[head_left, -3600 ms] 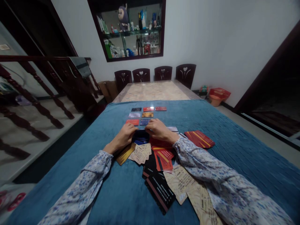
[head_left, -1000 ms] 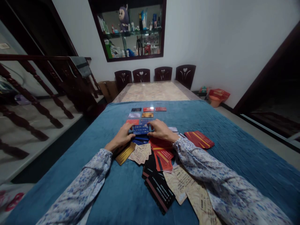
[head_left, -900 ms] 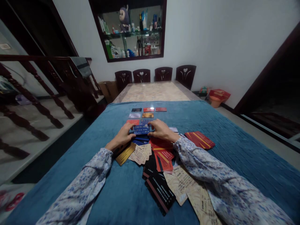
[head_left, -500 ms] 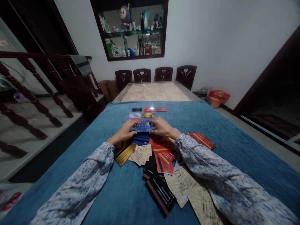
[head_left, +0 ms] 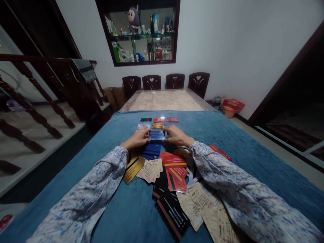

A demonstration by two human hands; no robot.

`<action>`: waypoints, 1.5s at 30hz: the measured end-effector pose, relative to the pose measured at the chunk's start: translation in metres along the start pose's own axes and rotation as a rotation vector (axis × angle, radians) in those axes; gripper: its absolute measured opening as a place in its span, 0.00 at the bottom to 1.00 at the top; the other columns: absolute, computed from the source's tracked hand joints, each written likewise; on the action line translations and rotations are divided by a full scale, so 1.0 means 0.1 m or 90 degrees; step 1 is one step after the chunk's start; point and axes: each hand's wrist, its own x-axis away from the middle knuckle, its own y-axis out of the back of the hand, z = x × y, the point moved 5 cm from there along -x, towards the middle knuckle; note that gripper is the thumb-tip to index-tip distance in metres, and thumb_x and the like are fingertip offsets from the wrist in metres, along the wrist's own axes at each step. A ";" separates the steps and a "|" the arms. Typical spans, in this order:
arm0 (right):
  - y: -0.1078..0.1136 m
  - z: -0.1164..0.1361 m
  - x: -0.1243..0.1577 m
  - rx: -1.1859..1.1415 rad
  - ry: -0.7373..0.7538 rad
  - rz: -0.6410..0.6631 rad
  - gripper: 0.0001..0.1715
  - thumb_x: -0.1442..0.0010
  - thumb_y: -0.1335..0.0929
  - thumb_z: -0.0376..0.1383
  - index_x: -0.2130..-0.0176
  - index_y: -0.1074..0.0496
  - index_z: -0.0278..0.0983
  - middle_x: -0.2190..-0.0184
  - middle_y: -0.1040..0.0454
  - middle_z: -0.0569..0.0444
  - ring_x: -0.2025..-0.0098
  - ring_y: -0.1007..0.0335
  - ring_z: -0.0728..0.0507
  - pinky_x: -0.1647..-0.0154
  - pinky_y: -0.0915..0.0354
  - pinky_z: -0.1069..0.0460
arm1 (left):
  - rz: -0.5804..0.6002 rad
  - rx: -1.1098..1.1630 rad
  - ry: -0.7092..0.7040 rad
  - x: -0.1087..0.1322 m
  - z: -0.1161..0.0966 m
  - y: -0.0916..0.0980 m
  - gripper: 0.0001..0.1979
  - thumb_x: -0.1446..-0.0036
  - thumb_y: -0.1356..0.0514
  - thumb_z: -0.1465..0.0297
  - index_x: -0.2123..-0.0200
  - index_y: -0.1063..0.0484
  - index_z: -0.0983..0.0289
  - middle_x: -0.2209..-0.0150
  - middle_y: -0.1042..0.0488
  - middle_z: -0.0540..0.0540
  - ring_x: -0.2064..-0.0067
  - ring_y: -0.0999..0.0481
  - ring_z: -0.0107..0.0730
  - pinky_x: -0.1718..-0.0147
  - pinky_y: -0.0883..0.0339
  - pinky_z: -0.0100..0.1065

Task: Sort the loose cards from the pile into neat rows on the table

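My left hand point(head_left: 138, 138) and my right hand point(head_left: 177, 136) pinch a blue card point(head_left: 156, 136) by its two short ends. Just beyond it lie a gold card point(head_left: 158, 126) and a pale card point(head_left: 143, 126), the pale one partly covered by my left fingers. A little of a red card point(head_left: 147, 134) shows at my left fingertips. Farther back, a dark card point(head_left: 146, 119) and two red cards, one in the middle point(head_left: 159, 119) and one at right point(head_left: 172, 119), form a row. Below my hands lies a pile of blue cards point(head_left: 153, 148).
Nearer me spread red cards point(head_left: 174, 161), yellow cards point(head_left: 134, 168), beige cards point(head_left: 151, 169) and black cards point(head_left: 172, 214) on the blue cloth point(head_left: 108, 202). More red cards show behind my right sleeve. Dark chairs point(head_left: 175, 81) stand past the table's far end.
Both hands have moved forward with the blue card, away from the blue pile and up to the laid-out cards. The view has tilted slightly.
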 end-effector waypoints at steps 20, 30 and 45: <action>-0.06 -0.14 -0.23 0.013 -0.034 0.058 0.24 0.43 0.23 0.45 0.51 0.20 0.34 0.54 0.18 0.44 0.53 0.22 0.39 0.61 0.37 0.54 | 0.065 -0.097 0.048 -0.33 0.05 -0.07 0.25 0.53 0.32 0.68 0.48 0.22 0.63 0.51 0.24 0.60 0.44 0.26 0.55 0.45 0.31 0.47; -0.11 -0.18 -0.29 0.009 -0.047 0.103 0.24 0.43 0.24 0.45 0.50 0.20 0.35 0.53 0.18 0.45 0.53 0.21 0.40 0.61 0.36 0.55 | 0.061 -0.087 0.039 -0.38 0.10 -0.12 0.23 0.56 0.33 0.69 0.53 0.20 0.62 0.52 0.23 0.62 0.46 0.26 0.58 0.47 0.30 0.49; -0.14 -0.18 -0.34 -0.010 -0.054 0.119 0.21 0.43 0.24 0.43 0.54 0.19 0.33 0.56 0.17 0.46 0.55 0.21 0.40 0.64 0.37 0.55 | 0.094 -0.119 0.044 -0.41 0.08 -0.12 0.18 0.56 0.34 0.68 0.58 0.19 0.61 0.55 0.21 0.61 0.46 0.26 0.57 0.49 0.30 0.48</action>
